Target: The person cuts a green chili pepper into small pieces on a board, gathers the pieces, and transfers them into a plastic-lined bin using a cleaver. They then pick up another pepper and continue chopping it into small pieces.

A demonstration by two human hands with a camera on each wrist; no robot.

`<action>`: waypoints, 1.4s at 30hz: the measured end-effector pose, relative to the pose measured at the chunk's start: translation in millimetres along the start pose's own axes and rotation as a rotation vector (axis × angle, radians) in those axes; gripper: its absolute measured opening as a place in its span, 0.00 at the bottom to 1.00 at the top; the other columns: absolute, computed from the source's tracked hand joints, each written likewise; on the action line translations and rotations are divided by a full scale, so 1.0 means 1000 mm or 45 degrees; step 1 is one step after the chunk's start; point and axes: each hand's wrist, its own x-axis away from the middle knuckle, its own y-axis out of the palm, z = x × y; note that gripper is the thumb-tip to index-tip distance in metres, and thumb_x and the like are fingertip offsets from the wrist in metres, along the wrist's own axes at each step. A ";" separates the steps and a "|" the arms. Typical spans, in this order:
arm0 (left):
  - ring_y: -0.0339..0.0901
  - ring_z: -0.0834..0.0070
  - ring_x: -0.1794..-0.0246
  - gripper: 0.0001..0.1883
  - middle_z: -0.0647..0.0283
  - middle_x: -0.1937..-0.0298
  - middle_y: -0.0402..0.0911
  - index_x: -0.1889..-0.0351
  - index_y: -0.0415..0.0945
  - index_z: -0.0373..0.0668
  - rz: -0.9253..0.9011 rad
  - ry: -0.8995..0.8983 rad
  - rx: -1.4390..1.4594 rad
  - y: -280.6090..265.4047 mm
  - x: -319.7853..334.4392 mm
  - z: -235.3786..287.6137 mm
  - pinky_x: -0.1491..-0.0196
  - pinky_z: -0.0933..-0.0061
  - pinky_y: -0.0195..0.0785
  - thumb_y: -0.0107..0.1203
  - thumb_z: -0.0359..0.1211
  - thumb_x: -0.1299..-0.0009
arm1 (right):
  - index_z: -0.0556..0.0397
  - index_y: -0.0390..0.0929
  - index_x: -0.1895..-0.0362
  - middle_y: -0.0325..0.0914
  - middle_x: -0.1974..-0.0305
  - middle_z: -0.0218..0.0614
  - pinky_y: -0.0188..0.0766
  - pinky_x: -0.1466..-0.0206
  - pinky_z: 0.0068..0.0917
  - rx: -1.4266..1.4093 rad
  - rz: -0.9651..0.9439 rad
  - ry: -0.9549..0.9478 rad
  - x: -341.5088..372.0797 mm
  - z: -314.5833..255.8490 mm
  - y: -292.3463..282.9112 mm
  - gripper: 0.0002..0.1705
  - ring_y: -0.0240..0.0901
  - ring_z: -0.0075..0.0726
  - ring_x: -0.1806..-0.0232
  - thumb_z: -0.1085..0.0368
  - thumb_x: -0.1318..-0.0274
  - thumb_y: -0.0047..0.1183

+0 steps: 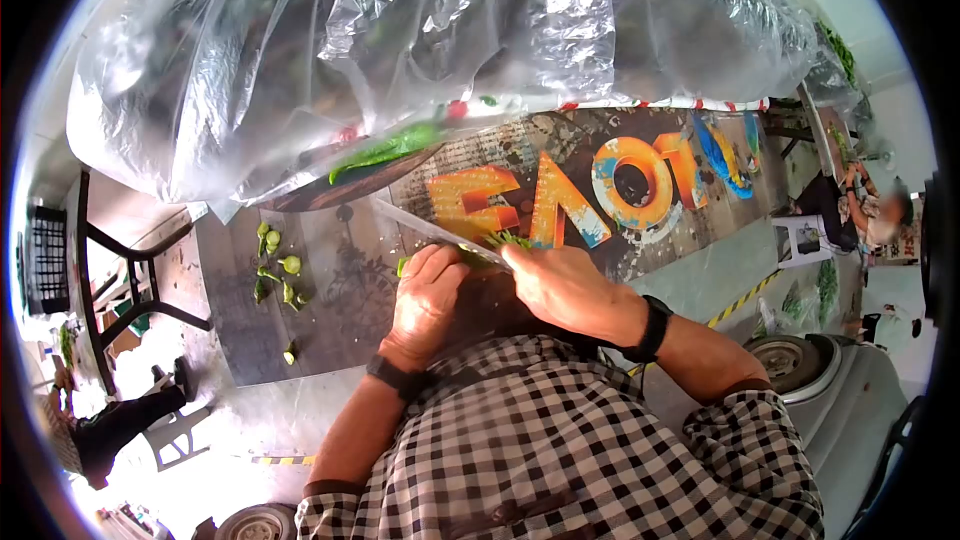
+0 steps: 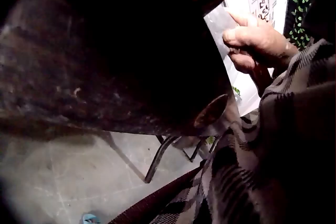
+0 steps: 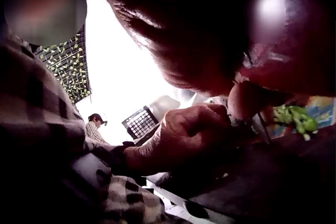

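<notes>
In the head view my right hand (image 1: pixel 565 285) grips a knife, its blade (image 1: pixel 425 227) reaching left past the left hand's fingers. My left hand (image 1: pixel 428 305) curls its fingers over a green vegetable (image 1: pixel 402 267), mostly hidden beneath them, close to the blade. Thin green shreds (image 1: pixel 508 238) lie beside the right hand's fingers. Several cut green ends (image 1: pixel 290 264) are scattered on the dark table (image 1: pixel 235 330) to the left. The left wrist view shows the right hand (image 2: pixel 257 40) beyond the table edge; in the right wrist view green pieces (image 3: pixel 296 119) lie past the fingers.
A large clear plastic bag (image 1: pixel 450 30) covers the table's far side, with a long green pepper (image 1: pixel 390 152) at its near edge. Orange letters (image 1: pixel 630 185) decorate the tabletop. A dark metal stand (image 1: pixel 130 280) is at left. Other people (image 1: pixel 870 205) sit at both sides.
</notes>
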 end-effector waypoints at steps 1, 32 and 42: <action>0.75 0.57 0.50 0.13 0.60 0.56 0.79 0.64 0.79 0.42 0.010 0.007 -0.006 -0.001 0.000 0.001 0.46 0.61 0.70 0.56 0.21 0.47 | 0.55 0.64 0.61 0.72 0.81 0.43 0.65 0.79 0.44 -0.009 -0.006 0.022 0.009 0.005 -0.003 0.11 0.73 0.53 0.80 0.71 0.47 0.52; 0.76 0.58 0.55 0.10 0.61 0.62 0.79 0.68 0.78 0.43 0.080 -0.004 0.055 0.004 0.003 -0.004 0.50 0.61 0.70 0.56 0.21 0.47 | 0.57 0.65 0.59 0.72 0.79 0.42 0.67 0.78 0.42 0.012 -0.122 0.056 0.007 -0.016 -0.016 0.12 0.74 0.52 0.78 0.73 0.49 0.52; 0.74 0.64 0.52 0.09 0.65 0.61 0.79 0.68 0.80 0.44 0.064 0.000 -0.192 -0.002 0.002 0.008 0.51 0.63 0.67 0.57 0.24 0.47 | 0.58 0.66 0.55 0.74 0.77 0.41 0.69 0.78 0.41 0.027 0.052 -0.063 0.002 -0.009 0.000 0.16 0.74 0.49 0.78 0.71 0.48 0.53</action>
